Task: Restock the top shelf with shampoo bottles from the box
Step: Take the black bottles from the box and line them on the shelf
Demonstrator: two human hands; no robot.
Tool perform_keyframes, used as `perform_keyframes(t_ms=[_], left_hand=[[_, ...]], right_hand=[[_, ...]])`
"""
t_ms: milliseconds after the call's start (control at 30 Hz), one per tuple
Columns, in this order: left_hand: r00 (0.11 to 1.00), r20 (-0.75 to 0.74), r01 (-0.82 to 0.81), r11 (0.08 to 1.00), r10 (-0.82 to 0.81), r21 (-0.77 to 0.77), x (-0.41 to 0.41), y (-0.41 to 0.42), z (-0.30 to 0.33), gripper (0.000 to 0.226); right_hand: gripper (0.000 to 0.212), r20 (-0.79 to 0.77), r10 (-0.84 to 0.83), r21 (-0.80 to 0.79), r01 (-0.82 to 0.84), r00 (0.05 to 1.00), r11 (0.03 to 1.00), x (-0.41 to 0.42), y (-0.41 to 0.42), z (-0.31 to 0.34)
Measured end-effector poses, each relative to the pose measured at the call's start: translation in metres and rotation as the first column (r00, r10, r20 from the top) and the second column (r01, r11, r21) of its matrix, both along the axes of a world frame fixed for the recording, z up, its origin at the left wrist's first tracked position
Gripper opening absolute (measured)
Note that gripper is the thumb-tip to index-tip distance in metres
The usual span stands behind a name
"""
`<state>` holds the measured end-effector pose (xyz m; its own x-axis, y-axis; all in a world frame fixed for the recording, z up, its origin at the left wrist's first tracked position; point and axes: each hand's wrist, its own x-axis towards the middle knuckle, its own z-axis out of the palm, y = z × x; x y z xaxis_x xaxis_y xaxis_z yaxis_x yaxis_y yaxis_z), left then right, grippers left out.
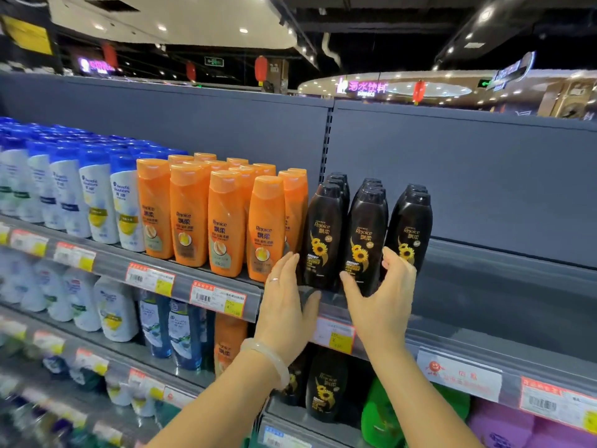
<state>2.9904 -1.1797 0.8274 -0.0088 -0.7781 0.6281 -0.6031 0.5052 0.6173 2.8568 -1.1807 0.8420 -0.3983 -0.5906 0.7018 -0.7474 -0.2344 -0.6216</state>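
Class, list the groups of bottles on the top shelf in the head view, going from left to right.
White bottles with blue caps → orange bottles → black sunflower bottles → bare stretch of top shelf.

Brightly lit from ceiling spotlights [244, 30]; sharp around the hands, motion-blurred far left, wide-angle bending at edges

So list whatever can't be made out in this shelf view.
- The box: outside the head view.
- Black bottles: each row's rear ones hidden behind the front ones, so no count.
- Left hand and right hand: contact with the bottles unclear.
- Price tags: print too small.
- Lower-left shelves: blurred.
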Motion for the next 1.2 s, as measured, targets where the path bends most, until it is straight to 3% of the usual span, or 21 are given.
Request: perform_keyframes(t_ms=[100, 200, 300, 433, 567, 800, 900, 1200], left_hand=[[0.998, 0.034, -0.059, 0.997, 0.061, -0.058, 0.029, 0.013, -0.014, 0.059], [0.965, 0.139, -0.209, 0.973, 0.221, -0.095, 0.066, 0.022, -0.031, 0.058], [0.91, 0.251, -0.334, 0.942, 0.33, -0.03, 0.113, 0.028, -0.051, 0.063], [0.807, 0.451, -0.487, 0.862, 0.382, 0.14, 0.199, 0.041, -0.093, 0.068], [0.719, 0.595, -0.604, 0.747, 0.359, 0.279, 0.306, 0.071, -0.137, 0.068], [0.65, 0.711, -0.718, 0.526, 0.269, 0.457, 0.489, 0.126, -0.204, 0.071], [0.646, 0.734, -0.737, 0.424, 0.21, 0.527, 0.536, 0.13, -0.23, 0.069], [0.716, 0.694, -0.69, 0.239, 0.081, 0.683, 0.605, 0.093, -0.332, 0.061]], right_hand=[[0.049, -0.19, 0.094, -0.208, -0.133, 0.977, 0.969, 0.013, 0.011, -0.007], [0.039, -0.311, 0.223, -0.184, -0.289, 0.924, 0.939, 0.054, 0.021, -0.012], [0.04, -0.389, 0.373, 0.012, -0.4, 0.842, 0.916, 0.11, 0.028, -0.028], [0.052, -0.516, 0.592, 0.499, -0.344, 0.619, 0.795, 0.189, 0.03, -0.071], [0.051, -0.483, 0.737, 0.729, -0.249, 0.473, 0.637, 0.278, 0.028, -0.121], [0.035, -0.35, 0.879, 0.887, -0.188, 0.323, 0.422, 0.435, 0.032, -0.21], [0.036, -0.273, 0.906, 0.926, -0.166, 0.322, 0.338, 0.476, 0.034, -0.248], [0.036, -0.104, 0.919, 0.991, -0.038, 0.381, 0.129, 0.544, -0.014, -0.365]])
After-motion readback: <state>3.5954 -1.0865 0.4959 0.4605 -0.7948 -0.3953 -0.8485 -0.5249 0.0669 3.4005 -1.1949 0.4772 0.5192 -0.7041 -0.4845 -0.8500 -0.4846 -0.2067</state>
